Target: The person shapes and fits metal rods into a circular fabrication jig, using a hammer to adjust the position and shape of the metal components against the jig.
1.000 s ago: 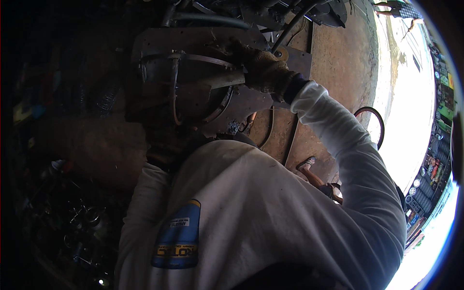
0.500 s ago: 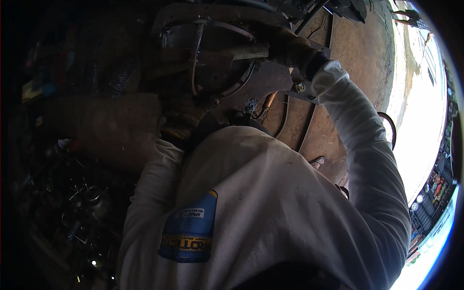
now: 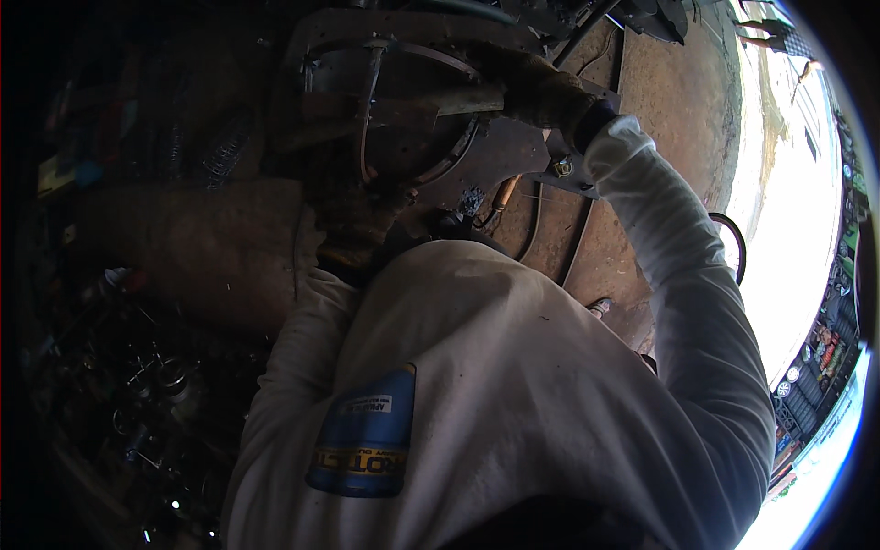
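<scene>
A round metal frame [image 3: 368,119] with curved rim and cross strips lies on a dark metal plate [image 3: 500,151] ahead of me. A flat metal bar [image 3: 472,99] runs across it toward the right. My right hand [image 3: 545,92], in a dark, dirty work glove, is at the bar's right end beside the rim. Shadow hides its fingers. My left hand [image 3: 353,229], also gloved, is low at the frame's near left side, close to my body. Its fingers blend into the dark, so its grip does not show. Near the plate's front edge is a tool with an orange-brown handle [image 3: 507,191].
A brown sheet-like piece [image 3: 215,243] lies left of my left hand. Dark metal parts [image 3: 170,376] clutter the lower left. Thin rods [image 3: 577,243] cross the brown floor [image 3: 683,101] at right. Another person [image 3: 779,38] is at the far upper right, by bright ground.
The whole view has shifted slightly, with the frame and right arm a little further left in the picture. Both hands keep about the same places at the frame.
</scene>
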`<state>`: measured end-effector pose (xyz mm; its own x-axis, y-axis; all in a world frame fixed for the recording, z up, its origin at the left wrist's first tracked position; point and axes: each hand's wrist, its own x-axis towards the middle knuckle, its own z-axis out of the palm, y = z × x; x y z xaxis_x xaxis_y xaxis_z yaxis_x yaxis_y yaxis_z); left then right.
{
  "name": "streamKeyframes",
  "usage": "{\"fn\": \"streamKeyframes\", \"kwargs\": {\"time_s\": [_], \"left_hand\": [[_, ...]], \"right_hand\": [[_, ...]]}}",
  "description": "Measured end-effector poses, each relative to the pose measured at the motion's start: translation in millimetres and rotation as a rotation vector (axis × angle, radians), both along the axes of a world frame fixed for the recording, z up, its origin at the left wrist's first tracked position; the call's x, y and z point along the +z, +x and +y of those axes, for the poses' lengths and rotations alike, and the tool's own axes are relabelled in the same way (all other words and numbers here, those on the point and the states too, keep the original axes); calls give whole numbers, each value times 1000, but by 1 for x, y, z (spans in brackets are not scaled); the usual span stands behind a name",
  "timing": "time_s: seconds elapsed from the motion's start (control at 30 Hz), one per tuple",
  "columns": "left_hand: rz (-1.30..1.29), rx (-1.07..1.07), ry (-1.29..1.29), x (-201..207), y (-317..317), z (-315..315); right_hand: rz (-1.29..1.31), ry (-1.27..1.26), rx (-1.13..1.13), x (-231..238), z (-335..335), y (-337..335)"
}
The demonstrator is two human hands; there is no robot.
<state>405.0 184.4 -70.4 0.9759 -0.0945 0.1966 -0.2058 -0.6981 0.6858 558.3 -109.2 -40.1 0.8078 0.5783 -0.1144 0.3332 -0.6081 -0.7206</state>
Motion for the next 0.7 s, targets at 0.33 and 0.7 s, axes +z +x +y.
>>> {"fn": "streamKeyframes", "kwargs": {"time_s": [0.33,0.7], "left_hand": [[-109,53,264,-8,-4,1],[228,32,-164,-19,-7,5]], "right_hand": [[61,-95,-26,14,5,-4],[37,-48,4,11,3,-2]]}}
